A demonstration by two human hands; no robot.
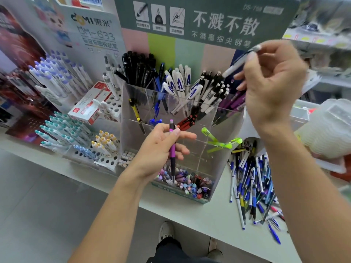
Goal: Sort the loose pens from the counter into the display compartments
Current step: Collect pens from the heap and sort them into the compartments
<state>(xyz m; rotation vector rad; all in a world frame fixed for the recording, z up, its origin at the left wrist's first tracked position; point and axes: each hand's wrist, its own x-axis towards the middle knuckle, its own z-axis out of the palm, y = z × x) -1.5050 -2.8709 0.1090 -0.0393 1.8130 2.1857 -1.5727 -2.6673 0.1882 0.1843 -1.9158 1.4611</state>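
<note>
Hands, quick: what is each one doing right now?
Left hand: holding a purple pen upright.
Right hand: pinching a white pen.

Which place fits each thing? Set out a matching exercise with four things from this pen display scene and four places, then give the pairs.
Things:
1. purple pen
2. white pen
3. loose pens
4. green pens

Places:
A. in a heap on the counter
B. held in the left hand
C. inside the clear display
D. held in the right hand

Pairs: 1-B, 2-D, 3-A, 4-C
</note>
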